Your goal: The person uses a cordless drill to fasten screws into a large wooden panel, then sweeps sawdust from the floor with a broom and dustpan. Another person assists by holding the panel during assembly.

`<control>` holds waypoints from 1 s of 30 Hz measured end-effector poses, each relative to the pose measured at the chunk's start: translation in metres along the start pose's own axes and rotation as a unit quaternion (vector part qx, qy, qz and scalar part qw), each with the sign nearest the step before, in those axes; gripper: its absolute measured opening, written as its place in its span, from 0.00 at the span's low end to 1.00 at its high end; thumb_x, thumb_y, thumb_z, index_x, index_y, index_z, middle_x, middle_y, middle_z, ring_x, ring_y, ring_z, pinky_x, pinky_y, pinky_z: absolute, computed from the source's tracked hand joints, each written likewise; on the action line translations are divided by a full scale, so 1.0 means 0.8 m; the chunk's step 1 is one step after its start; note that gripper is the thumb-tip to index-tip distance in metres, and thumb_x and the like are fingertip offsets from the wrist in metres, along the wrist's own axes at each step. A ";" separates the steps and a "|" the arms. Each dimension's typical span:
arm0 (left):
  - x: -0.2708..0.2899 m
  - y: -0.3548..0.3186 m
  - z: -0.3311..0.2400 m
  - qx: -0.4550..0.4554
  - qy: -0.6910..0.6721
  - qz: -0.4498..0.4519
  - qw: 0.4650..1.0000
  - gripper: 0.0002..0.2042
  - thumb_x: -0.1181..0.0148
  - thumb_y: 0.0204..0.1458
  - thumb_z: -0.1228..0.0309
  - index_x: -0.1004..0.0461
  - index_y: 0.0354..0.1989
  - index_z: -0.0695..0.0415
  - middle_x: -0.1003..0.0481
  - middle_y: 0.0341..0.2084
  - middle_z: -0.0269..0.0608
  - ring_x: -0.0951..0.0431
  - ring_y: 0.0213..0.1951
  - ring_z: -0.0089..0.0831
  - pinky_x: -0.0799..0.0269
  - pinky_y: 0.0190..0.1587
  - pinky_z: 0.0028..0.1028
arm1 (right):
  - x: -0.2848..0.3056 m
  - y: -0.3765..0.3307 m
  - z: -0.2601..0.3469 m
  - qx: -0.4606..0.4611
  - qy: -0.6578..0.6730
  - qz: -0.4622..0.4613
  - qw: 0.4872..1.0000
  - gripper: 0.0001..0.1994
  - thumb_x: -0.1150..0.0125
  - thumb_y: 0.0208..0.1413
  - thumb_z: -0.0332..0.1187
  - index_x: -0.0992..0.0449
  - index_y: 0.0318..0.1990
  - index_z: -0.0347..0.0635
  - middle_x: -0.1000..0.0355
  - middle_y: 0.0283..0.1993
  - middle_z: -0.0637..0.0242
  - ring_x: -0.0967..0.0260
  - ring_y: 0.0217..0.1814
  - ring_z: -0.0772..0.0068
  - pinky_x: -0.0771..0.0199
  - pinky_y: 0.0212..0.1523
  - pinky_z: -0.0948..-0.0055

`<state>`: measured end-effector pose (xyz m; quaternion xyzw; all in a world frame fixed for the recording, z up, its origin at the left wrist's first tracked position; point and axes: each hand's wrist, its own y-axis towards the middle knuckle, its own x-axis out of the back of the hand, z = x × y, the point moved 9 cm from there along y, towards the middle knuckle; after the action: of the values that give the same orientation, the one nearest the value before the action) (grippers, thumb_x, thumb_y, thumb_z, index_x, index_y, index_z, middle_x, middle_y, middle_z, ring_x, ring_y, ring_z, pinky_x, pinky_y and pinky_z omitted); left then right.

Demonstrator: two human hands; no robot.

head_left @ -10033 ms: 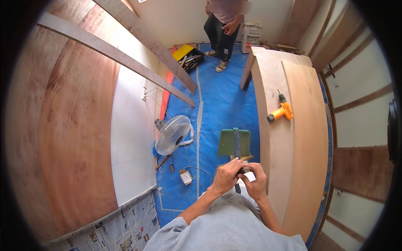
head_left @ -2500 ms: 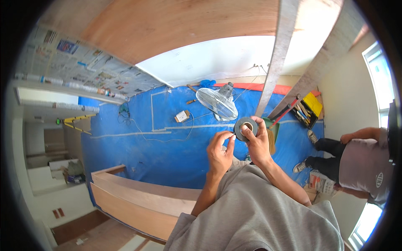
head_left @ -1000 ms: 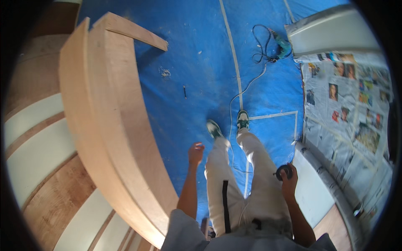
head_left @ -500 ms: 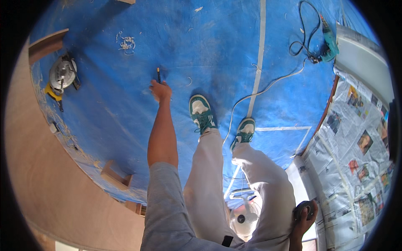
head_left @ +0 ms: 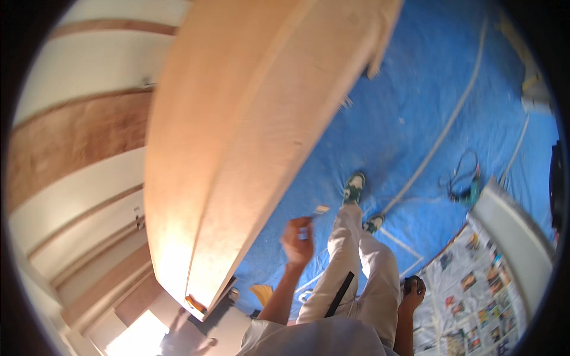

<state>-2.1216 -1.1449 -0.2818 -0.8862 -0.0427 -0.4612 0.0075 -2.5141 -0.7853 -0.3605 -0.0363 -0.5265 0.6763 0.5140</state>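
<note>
My left hand [head_left: 297, 240] is raised beside the edge of a long pale wooden panelled form [head_left: 237, 118]. Its fingers are closed round a slim dark stick with a yellowish tip [head_left: 321, 209]; motion smears it, and its exact kind does not show. Low at my right side, beside my thigh, my right hand [head_left: 409, 302] grips a round black object [head_left: 409, 285]. The fingers cover part of that object, so I cannot tell what it is.
A blue sheet [head_left: 427, 113] covers the floor under my shoes. To the right are a teal power drill [head_left: 474, 191] with its cord, a pale grey plank [head_left: 513, 225] and newspaper sheets [head_left: 463, 291]. An orange-handled tool [head_left: 196, 304] lies at the wooden form's near end.
My view has swung left, bringing the large wooden form into sight. My left hand has come up from near the floor, the stick still in it. The right hand keeps the round black object.
</note>
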 end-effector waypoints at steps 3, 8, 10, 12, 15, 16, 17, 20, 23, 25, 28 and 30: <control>0.209 0.039 0.111 0.194 0.007 -0.208 0.959 0.02 0.42 0.59 0.76 0.26 0.39 0.60 0.21 0.28 0.42 0.20 0.27 0.34 0.29 0.28 0.30 | -0.036 -0.056 0.110 0.128 -0.028 0.107 0.986 0.24 0.35 0.61 0.39 0.33 0.61 0.42 0.32 0.56 0.59 0.31 0.55 0.64 0.23 0.47 0.65; 0.386 0.016 0.352 0.455 0.112 -0.311 0.827 0.11 0.39 0.58 0.61 0.24 0.40 0.55 0.19 0.26 0.47 0.18 0.29 0.43 0.26 0.34 0.42 | -0.055 -0.121 0.265 0.247 -0.073 0.157 0.953 0.24 0.34 0.59 0.39 0.32 0.60 0.40 0.32 0.57 0.58 0.31 0.55 0.62 0.24 0.51 0.64; 0.408 -0.002 0.422 0.508 0.140 -0.302 0.794 0.12 0.37 0.56 0.61 0.24 0.38 0.56 0.19 0.27 0.48 0.18 0.31 0.44 0.25 0.35 0.43 | -0.050 -0.133 0.322 0.320 -0.087 0.143 0.932 0.24 0.34 0.60 0.40 0.30 0.60 0.41 0.31 0.58 0.58 0.30 0.55 0.60 0.24 0.52 0.61; 0.404 -0.015 0.475 0.562 0.104 -0.267 0.776 0.11 0.36 0.54 0.61 0.22 0.36 0.57 0.18 0.29 0.49 0.17 0.34 0.44 0.25 0.36 0.44 | -0.043 -0.138 0.355 0.335 -0.076 0.157 0.926 0.23 0.34 0.60 0.39 0.30 0.59 0.38 0.30 0.58 0.56 0.30 0.56 0.60 0.24 0.53 0.61; 0.389 -0.023 0.499 0.574 0.068 -0.267 0.771 0.09 0.36 0.52 0.65 0.18 0.35 0.57 0.18 0.32 0.50 0.17 0.36 0.43 0.24 0.37 0.44 | -0.030 -0.134 0.390 0.338 -0.060 0.159 0.926 0.21 0.35 0.60 0.37 0.29 0.56 0.34 0.27 0.53 0.55 0.26 0.51 0.60 0.22 0.51 0.65; 0.387 -0.019 0.493 0.546 0.065 -0.278 0.788 0.09 0.37 0.51 0.65 0.17 0.36 0.56 0.18 0.33 0.50 0.17 0.37 0.45 0.24 0.37 0.44 | -0.034 -0.137 0.400 0.353 -0.086 0.177 0.915 0.21 0.36 0.60 0.37 0.29 0.56 0.34 0.26 0.51 0.55 0.25 0.50 0.60 0.21 0.51 0.65; 0.380 -0.009 0.488 0.526 0.083 -0.242 0.811 0.09 0.37 0.50 0.65 0.17 0.36 0.56 0.18 0.35 0.50 0.17 0.40 0.47 0.23 0.40 0.43 | -0.035 -0.134 0.407 0.355 -0.101 0.177 0.912 0.21 0.36 0.60 0.37 0.29 0.56 0.34 0.25 0.50 0.56 0.24 0.48 0.60 0.21 0.50 0.65; 0.374 -0.018 0.482 0.566 0.041 -0.229 0.791 0.12 0.38 0.48 0.64 0.16 0.35 0.57 0.19 0.38 0.50 0.19 0.44 0.48 0.24 0.47 0.44 | -0.050 -0.121 0.424 0.341 -0.184 0.131 0.913 0.21 0.37 0.60 0.36 0.30 0.57 0.34 0.26 0.51 0.55 0.25 0.50 0.59 0.22 0.52 0.63; 0.403 -0.038 0.477 0.573 0.054 -0.297 0.762 0.12 0.36 0.44 0.63 0.16 0.31 0.57 0.18 0.33 0.53 0.17 0.41 0.49 0.23 0.45 0.43 | -0.102 -0.117 0.443 0.349 -0.200 0.203 0.893 0.23 0.36 0.60 0.38 0.31 0.59 0.36 0.26 0.53 0.55 0.26 0.52 0.60 0.23 0.53 0.62; 0.413 -0.062 0.490 0.592 0.026 -0.289 0.752 0.13 0.35 0.45 0.61 0.16 0.33 0.57 0.18 0.34 0.53 0.18 0.43 0.48 0.24 0.46 0.43 | -0.131 -0.122 0.467 0.391 -0.224 0.211 0.867 0.25 0.35 0.60 0.39 0.32 0.60 0.37 0.27 0.54 0.56 0.26 0.53 0.61 0.23 0.51 0.63; 0.431 -0.128 0.505 0.607 0.026 -0.325 0.725 0.14 0.35 0.48 0.59 0.17 0.36 0.57 0.18 0.33 0.53 0.18 0.43 0.48 0.23 0.45 0.44 | -0.164 -0.130 0.492 0.409 -0.262 0.224 0.845 0.26 0.34 0.59 0.41 0.32 0.61 0.39 0.26 0.53 0.57 0.27 0.54 0.62 0.25 0.49 0.66; 0.455 -0.187 0.518 0.603 0.067 -0.376 0.700 0.15 0.36 0.52 0.59 0.18 0.38 0.58 0.18 0.31 0.54 0.17 0.39 0.48 0.22 0.42 0.44 | -0.185 -0.144 0.498 0.412 -0.293 0.253 0.825 0.25 0.34 0.59 0.41 0.32 0.60 0.40 0.26 0.52 0.58 0.27 0.53 0.63 0.26 0.48 0.67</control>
<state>-1.5875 -0.9491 -0.2259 -0.5688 -0.6406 -0.3598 0.3697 -2.6043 -1.1721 -0.1705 0.2474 -0.2969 0.9153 0.1134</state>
